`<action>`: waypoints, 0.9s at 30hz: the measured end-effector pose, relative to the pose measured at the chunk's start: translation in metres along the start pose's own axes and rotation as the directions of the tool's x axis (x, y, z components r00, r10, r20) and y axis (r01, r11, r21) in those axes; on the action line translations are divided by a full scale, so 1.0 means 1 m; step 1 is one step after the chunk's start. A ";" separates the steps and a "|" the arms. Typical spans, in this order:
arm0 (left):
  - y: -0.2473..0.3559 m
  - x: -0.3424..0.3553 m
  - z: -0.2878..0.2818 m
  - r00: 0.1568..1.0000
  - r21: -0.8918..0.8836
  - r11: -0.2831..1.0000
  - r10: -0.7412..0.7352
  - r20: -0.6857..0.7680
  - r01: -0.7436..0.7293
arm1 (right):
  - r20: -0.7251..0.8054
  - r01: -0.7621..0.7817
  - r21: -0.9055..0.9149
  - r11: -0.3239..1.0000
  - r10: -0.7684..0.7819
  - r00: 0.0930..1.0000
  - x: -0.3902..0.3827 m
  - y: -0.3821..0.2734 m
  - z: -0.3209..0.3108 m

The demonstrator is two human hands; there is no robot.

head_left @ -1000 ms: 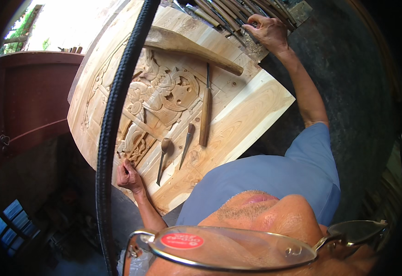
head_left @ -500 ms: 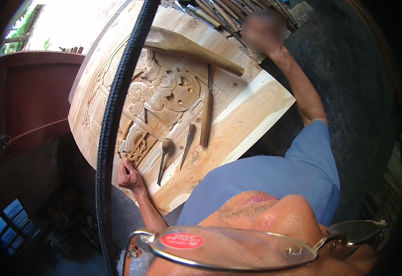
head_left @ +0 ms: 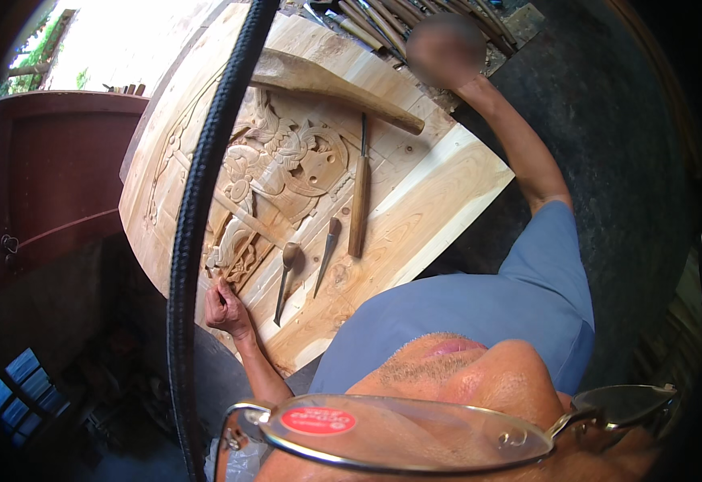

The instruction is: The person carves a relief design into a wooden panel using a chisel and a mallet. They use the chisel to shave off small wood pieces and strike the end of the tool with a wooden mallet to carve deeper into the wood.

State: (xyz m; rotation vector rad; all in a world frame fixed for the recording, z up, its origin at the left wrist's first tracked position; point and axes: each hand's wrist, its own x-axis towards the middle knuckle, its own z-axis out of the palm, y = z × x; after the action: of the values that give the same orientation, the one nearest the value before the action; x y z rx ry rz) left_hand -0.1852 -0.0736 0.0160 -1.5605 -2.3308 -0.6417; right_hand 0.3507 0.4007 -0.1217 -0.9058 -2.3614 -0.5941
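Observation:
A pale wooden panel [head_left: 415, 241] with a deeply carved relief [head_left: 286, 165] lies before me. My left hand [head_left: 227, 312] rests at its lower left edge, beside the carving, fingers curled closed; whatever they may hold is hidden. Beyond the far right side of the panel, my right hand [head_left: 447, 52] reaches to a row of wooden-handled carving tools [head_left: 375, 24]. It is blurred, so its fingers do not show. On the panel lie a wooden mallet [head_left: 339, 88], a long-handled chisel [head_left: 359, 205], a small pointed blade [head_left: 327, 255] and a bulb-handled carving tool [head_left: 286, 277].
A black braided cable [head_left: 198, 193] hangs across the view, covering part of the carving. Left of the panel stands a dark red wooden cabinet or door [head_left: 69, 169]. Wood chips lie among the tools, and a dark surface [head_left: 616, 161] is at the right.
My right hand has shifted slightly left along the row of tools, its forearm following. My left hand and the tools on the panel stay put.

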 end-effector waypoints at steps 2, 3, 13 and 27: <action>0.000 0.000 0.001 1.000 -0.013 1.000 0.000 0.001 0.000 | 0.023 0.013 -0.007 1.000 -0.013 1.000 0.005 0.002 0.000; 0.001 0.000 0.001 1.000 -0.019 1.000 -0.001 0.003 0.001 | 0.034 0.011 -0.004 1.000 -0.011 0.999 0.008 0.000 -0.001; 0.003 -0.001 -0.001 1.000 -0.018 1.000 0.001 -0.011 -0.002 | 0.054 -0.519 -0.003 0.855 0.519 0.853 0.024 -0.003 -0.076; 0.008 0.003 0.001 1.000 -0.048 0.999 0.011 0.004 -0.011 | 0.003 -0.610 0.084 0.788 0.612 0.791 -0.031 0.056 -0.061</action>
State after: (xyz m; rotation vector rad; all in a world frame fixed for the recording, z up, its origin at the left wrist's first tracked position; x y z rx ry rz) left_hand -0.1794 -0.0681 0.0181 -1.5957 -2.3254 -0.6975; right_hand 0.4296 0.3898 -0.0831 -1.5203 -1.8784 -0.2342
